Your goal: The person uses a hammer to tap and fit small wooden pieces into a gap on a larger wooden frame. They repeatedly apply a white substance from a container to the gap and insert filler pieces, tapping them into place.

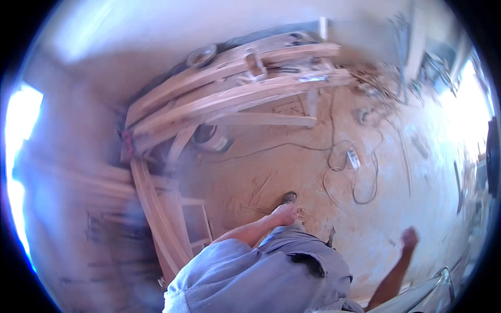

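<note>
My left hand (286,214) hangs in front of my grey shirt, just above the dusty floor in view and beside my shoe (288,197). Its fingers are blurred, and I cannot make out anything held in them. Off to the right, my right hand (410,239) swings out from my body, smeared by motion, with its fingers indistinct. Neither hand touches the wooden workbench (209,107), which stands ahead and to the left with long timber beams along its top.
A roll of tape (202,55) lies at the bench's back. Under it stands a bucket (213,140). A cable loops over the floor around a white power strip (354,159). Wood scraps (373,78) are heaped at the far right. Planks (162,224) lean at left.
</note>
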The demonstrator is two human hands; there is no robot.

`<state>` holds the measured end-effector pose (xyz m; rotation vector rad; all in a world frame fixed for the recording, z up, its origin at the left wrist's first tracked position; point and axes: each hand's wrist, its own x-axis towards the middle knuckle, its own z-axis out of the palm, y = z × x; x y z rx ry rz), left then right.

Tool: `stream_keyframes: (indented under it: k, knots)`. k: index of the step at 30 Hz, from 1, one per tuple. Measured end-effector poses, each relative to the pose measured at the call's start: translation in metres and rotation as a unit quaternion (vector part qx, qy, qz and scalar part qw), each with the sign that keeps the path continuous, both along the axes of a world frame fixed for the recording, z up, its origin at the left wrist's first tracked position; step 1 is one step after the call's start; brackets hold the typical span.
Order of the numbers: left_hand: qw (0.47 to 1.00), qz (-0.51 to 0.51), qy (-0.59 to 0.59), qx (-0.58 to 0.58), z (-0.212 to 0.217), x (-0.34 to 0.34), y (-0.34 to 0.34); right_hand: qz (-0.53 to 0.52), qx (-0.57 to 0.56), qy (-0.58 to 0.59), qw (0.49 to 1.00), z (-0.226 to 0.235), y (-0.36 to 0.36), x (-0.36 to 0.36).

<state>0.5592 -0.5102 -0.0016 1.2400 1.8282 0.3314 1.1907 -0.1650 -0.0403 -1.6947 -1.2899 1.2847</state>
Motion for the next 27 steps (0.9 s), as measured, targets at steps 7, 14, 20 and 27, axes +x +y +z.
stream_keyframes:
  k: [7, 14, 20, 27]
  knots:
    - [0.985, 0.167, 0.012, -0.043, -0.041, -0.08, -0.07, 0.138, 0.479, -0.143, 0.855, 0.459, 0.167, -0.277]
    - [0.944, 0.316, 0.084, -0.046, -0.072, -0.163, -0.156, 0.249, 0.595, -0.288, 0.708, 0.605, 0.029, -0.474]
    - [0.878, 0.467, 0.093, -0.049, -0.084, -0.195, -0.205, 0.218, 0.575, -0.33, 0.716, 0.595, 0.048, -0.469]
    - [0.941, 0.162, 0.241, -0.173, -0.128, -0.185, -0.175, 0.219, 0.599, -0.333, 0.694, 0.58, 0.096, -0.477]
